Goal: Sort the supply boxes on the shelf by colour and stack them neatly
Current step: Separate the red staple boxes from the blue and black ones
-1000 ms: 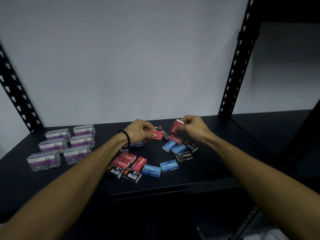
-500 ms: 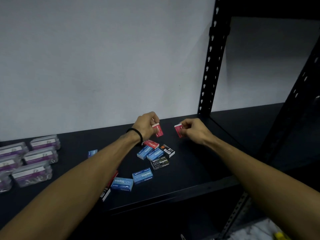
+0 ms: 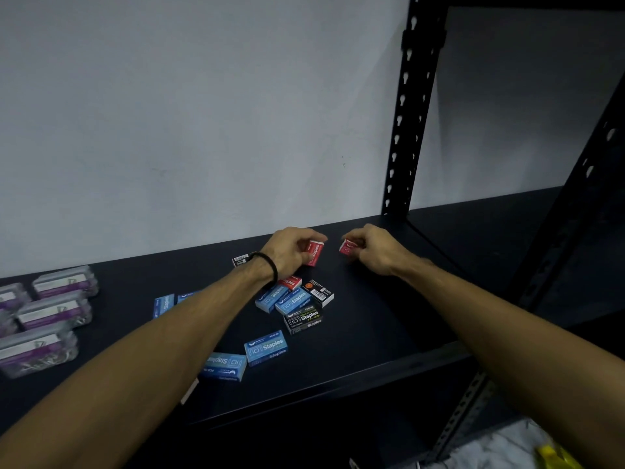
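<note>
My left hand (image 3: pixel 293 248) grips a red staple box (image 3: pixel 315 253) near the back of the black shelf (image 3: pixel 372 333). My right hand (image 3: pixel 372 247) pinches a second red staple box (image 3: pixel 347 247) just to its right; the two boxes are a little apart. Below my left hand lie another red box (image 3: pixel 290 282), two blue boxes (image 3: pixel 272 297) (image 3: pixel 293 301) and two black boxes (image 3: pixel 318 291) (image 3: pixel 302 320). Nearer the front edge lie two more blue boxes (image 3: pixel 266 347) (image 3: pixel 225 365). My left forearm hides part of the pile.
Clear plastic boxes with purple labels (image 3: pixel 54 311) stand at the left of the shelf. Two blue boxes (image 3: pixel 164 304) lie left of my left forearm, a black box (image 3: pixel 241 259) behind my wrist. A perforated black upright (image 3: pixel 411 106) rises at the back right. White wall behind.
Both hands have carried their red boxes to the right end of the shelf and lowered them toward its surface. My head has turned right, so the pile sits more to the left.
</note>
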A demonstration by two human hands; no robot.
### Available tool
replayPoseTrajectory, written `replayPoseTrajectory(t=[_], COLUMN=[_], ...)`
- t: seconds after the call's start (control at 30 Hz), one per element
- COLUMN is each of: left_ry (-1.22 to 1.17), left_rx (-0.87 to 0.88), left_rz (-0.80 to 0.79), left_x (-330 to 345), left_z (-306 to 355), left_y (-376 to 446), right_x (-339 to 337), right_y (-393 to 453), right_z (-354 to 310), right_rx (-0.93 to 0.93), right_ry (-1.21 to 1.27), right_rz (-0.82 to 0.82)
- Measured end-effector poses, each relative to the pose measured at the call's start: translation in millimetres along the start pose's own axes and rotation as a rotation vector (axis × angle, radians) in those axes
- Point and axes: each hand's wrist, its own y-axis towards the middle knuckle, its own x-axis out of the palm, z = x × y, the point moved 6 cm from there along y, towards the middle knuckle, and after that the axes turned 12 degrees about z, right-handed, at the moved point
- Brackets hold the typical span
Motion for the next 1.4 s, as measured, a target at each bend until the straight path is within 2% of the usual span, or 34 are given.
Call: replayPoseTrajectory(t=[0.17,0.3,0.57,0.87,1.4], left_ry=[0.079,0.069,0.100,0.108,0.088], left_rx=[0.029,-0.012,0.015,0.011,0.012], left_rz=[-0.029,-0.015,0.046,0.103,0.069], left_x=[7,11,18,24,28], left_z=[9,9,2,1,7], left_y=[9,14,16,18,19], right_x=[0,0,-8,-14,-11], right_y=[10,16,26,26,28], right_z=[7,12,16,19,30], right_rx=[-0.048,-0.033,0.031,0.016,0.032], right_ry=[-0.170,-0.164,-0.073,-0.067,-0.090], right_rz=[-0.047,-0.061,-0.139,-0.087,-0.074])
